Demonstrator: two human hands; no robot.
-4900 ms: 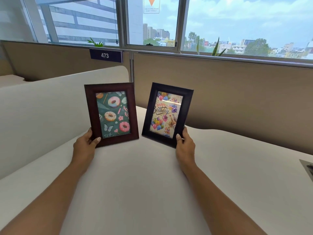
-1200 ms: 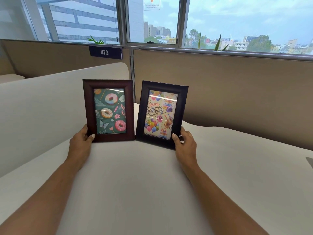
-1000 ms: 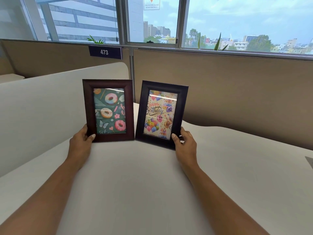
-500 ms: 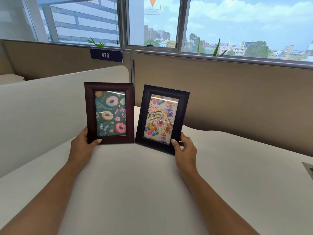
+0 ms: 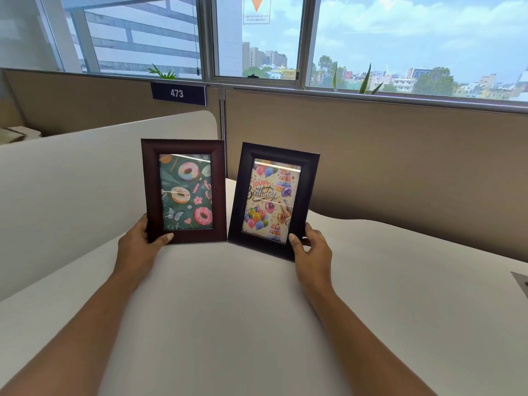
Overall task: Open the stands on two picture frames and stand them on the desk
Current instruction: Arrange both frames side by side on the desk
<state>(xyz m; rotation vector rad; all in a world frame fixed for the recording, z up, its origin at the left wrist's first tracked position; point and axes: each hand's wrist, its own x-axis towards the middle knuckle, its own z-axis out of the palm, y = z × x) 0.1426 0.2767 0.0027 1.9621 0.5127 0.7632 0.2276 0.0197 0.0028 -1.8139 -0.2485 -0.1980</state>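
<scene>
White desk surface fills the near view, with both forearms reaching forward across it. At its far part the left hand closes its fingers around the lower left corner of the brown frame, thumb pressed on the front edge, while the right hand grips the lower right corner of the black frame the same way. Both frames face the camera, bottom edges down at the desk, their inner bottom corners almost touching. Compared with 4.9 s ago, the 2 frames are drawn closer together and the brown one sits straighter; over the last 0.5 s the thumbs have shifted only slightly and the black frame keeps its lean to the right. The stands behind are hidden, so whether they are open cannot be told from here. Judging by the settled pose, the standing step looks nearly done, and what remains is releasing both hands without tipping either frame. Beyond them runs the tan partition with the 473 sign, then the window.
</scene>
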